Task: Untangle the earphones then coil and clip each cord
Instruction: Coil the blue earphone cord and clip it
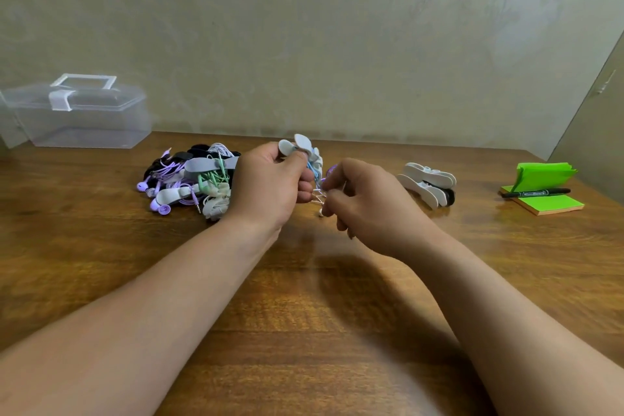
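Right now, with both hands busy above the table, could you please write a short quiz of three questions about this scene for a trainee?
1. Fill in: the right hand pinches a thin ___ cord.
2. Which hand grips the white plastic clip? A) left hand B) right hand C) neither
3. True or false: the black marker pen lies on the green sticky-note pad.

Key: 1 white; 2 A; 3 true.
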### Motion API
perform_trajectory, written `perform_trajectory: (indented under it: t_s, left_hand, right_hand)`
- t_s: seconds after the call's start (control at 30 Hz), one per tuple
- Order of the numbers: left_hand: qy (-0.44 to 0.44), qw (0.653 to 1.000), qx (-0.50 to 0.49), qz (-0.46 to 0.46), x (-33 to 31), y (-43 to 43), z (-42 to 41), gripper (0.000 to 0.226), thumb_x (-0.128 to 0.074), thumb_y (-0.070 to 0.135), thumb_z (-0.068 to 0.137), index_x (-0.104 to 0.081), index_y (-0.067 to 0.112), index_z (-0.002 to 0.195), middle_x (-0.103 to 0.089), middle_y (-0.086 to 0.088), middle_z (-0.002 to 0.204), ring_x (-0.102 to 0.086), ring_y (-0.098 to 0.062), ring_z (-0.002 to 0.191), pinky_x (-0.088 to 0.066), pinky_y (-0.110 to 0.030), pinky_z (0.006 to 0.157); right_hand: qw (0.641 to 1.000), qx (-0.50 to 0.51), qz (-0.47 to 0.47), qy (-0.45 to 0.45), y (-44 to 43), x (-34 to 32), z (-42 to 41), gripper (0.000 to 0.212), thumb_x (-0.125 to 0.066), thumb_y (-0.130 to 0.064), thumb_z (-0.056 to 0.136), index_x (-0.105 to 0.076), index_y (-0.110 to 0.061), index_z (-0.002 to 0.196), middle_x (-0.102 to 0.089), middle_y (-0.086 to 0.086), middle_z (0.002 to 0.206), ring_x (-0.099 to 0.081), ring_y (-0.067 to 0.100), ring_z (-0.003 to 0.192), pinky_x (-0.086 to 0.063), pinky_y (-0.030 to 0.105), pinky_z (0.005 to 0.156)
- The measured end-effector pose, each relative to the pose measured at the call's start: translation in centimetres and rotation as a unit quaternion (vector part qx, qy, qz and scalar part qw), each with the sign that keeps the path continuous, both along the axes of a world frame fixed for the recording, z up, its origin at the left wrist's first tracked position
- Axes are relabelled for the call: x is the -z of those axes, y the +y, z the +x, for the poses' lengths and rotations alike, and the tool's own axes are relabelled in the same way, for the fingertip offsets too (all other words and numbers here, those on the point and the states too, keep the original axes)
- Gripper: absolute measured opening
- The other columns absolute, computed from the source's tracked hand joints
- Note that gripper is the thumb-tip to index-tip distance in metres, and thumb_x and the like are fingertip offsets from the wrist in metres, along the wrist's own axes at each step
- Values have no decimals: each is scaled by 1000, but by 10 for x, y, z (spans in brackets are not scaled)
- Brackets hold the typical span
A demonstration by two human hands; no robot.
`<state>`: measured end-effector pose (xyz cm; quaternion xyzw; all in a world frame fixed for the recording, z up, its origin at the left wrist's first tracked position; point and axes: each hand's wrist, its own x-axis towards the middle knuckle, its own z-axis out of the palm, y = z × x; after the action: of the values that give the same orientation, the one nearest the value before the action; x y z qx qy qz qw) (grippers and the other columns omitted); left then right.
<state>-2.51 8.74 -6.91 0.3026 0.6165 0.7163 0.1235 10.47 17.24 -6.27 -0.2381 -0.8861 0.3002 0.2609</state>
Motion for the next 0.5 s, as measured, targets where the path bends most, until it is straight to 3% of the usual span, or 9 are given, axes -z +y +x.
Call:
perform_trajectory:
  t_s: [0.1,0.17,0.27,0.43,0.5]
  left_hand:
    - [174,979,-2,-104,3,-4,-5,19,-64,27,96,-71,16,82,-68,-6,66,-64,-28,57,-56,-43,54]
    - [252,954,12,-163,-1,-7,-7,26,-64,34,96,-65,16,77,-64,-6,66,-61,-31,62,-51,-42,59]
    - [316,919,47,-233,-10,-12,-5,28,-59,35,102,-64,17,82,-66,-3,74,-58,-24,68,-40,-35,60]
    - [368,866,145,-306,-17,-19,-4,23,-50,32,106,-63,26,88,-66,8,79,-61,-17,79,-47,-36,69]
    - [355,858,201,-313,-20,-23,-5,19,-48,29,107,-65,30,98,-71,14,87,-66,-8,88,-52,-32,81]
  right_hand:
    - [996,-31,87,-2,-1,-6,6,9,-61,-19,97,-63,-28,96,-70,-5,78,-65,12,71,-53,32,63]
    - [993,-48,107,3,2,-12,10,9,-65,-20,99,-59,-27,98,-70,-7,78,-66,7,71,-55,33,66]
    - [993,-59,103,13,8,-18,16,11,-72,-22,98,-62,-26,99,-73,-8,78,-69,4,72,-58,36,70]
    - [987,-95,128,8,11,-24,22,8,-82,-29,89,-77,-28,95,-74,-13,84,-69,3,82,-56,33,75]
    - [988,-118,98,14,12,-25,22,10,-83,-33,87,-77,-26,91,-75,-9,82,-69,6,78,-56,34,72]
